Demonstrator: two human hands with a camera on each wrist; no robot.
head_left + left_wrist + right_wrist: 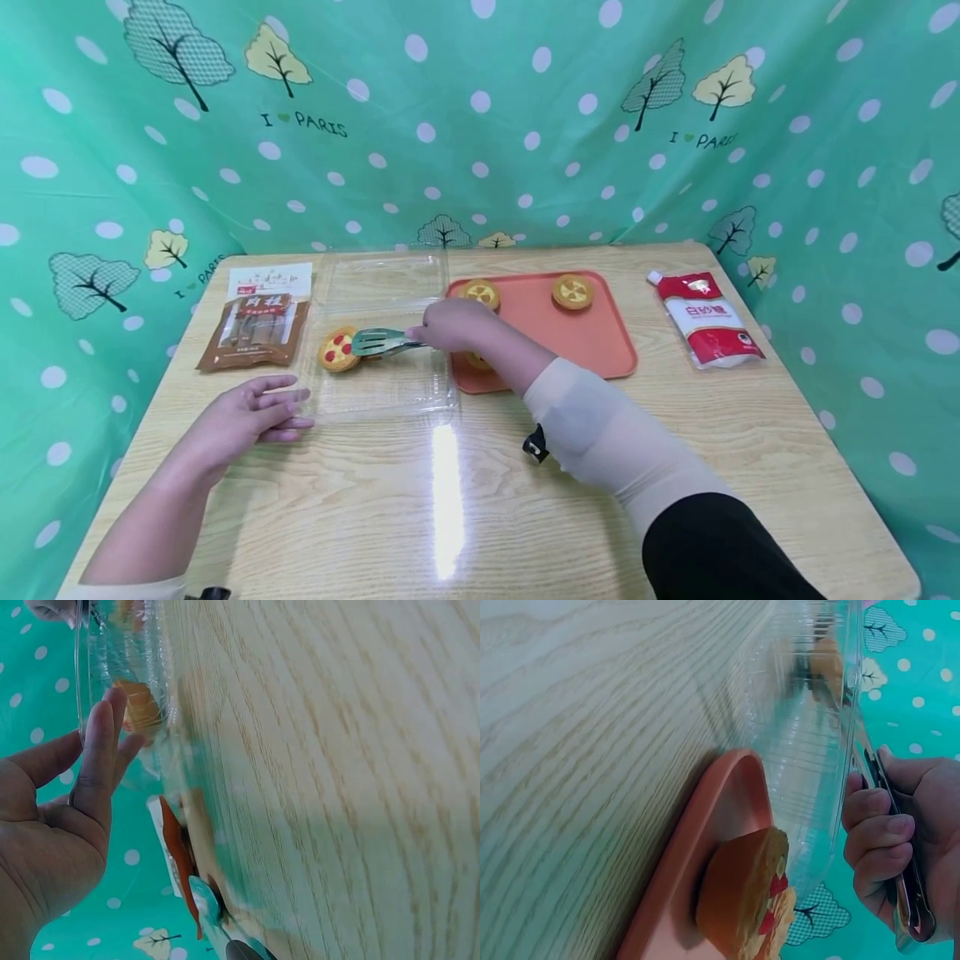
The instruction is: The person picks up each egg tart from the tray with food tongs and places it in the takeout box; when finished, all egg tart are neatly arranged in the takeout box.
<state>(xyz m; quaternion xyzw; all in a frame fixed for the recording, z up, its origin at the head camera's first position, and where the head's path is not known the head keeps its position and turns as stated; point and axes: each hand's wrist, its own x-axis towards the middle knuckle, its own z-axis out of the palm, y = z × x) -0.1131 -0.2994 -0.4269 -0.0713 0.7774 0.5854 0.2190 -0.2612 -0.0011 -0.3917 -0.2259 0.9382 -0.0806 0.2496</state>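
My right hand grips metal tongs with a slotted head, reaching over a clear hinged plastic box. Beside the tongs' tip, a round tart with red topping sits at the box's left side. Something brown shows under the tongs' head; whether the tongs pinch it I cannot tell. In the right wrist view, fingers curl round the tongs' handles. My left hand lies at the box's left front corner, fingers loosely extended; the left wrist view shows them by its clear wall.
Right of the box, an orange-red tray carries several tarts, one tart at its back right; my right forearm partly covers the tray. A brown spice packet lies at the left, a red-and-white sugar bag at the right. The box's lid lies folded back.
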